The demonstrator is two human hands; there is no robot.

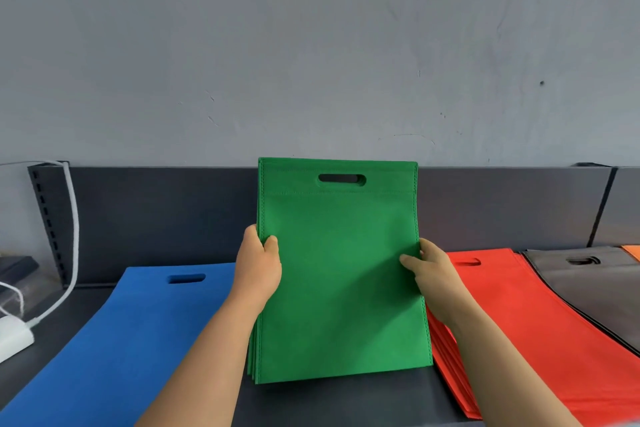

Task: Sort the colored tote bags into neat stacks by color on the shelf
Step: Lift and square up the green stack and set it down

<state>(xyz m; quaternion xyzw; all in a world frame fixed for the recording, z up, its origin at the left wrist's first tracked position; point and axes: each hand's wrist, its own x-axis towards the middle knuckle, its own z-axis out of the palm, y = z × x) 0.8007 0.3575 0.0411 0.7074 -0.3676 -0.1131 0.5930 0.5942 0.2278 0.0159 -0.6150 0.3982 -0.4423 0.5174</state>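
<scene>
The bundle of green tote bags (341, 274) stood upright at the centre of the frame. Its long axis ran vertically, the handle cut-out (341, 179) sat at the top, and its bottom edge seemed to meet the dark shelf (346, 402). Several layered edges showed down its left side, so it was a bundle and not a single bag.

Both hands held it at about mid-height, one on each long edge. The left hand (258, 267) was curled round the left edge with the thumb on the front face. The right hand (431, 274) pinched the right edge, also with the thumb across the front. The hands were level and equally near, so neither had the advantage. The bundle lay straight ahead of the person, between the forearms.

To the lower left, a stack of blue tote bags (121, 340) lay flat. To the lower right lay a stack of red tote bags (519, 322), its near corner hidden behind the right forearm. The bare strip of shelf between them was directly under the green bundle. In my judgement the next move was to tip the top edge away and lay the bundle flat into that gap, handle end toward the shelf's back panel (166, 211), parallel to its neighbours.

Farther right were grey tote bags (588, 284) and a sliver of an orange bag (632, 252). A white cable (73, 236) hung at the left edge.
</scene>
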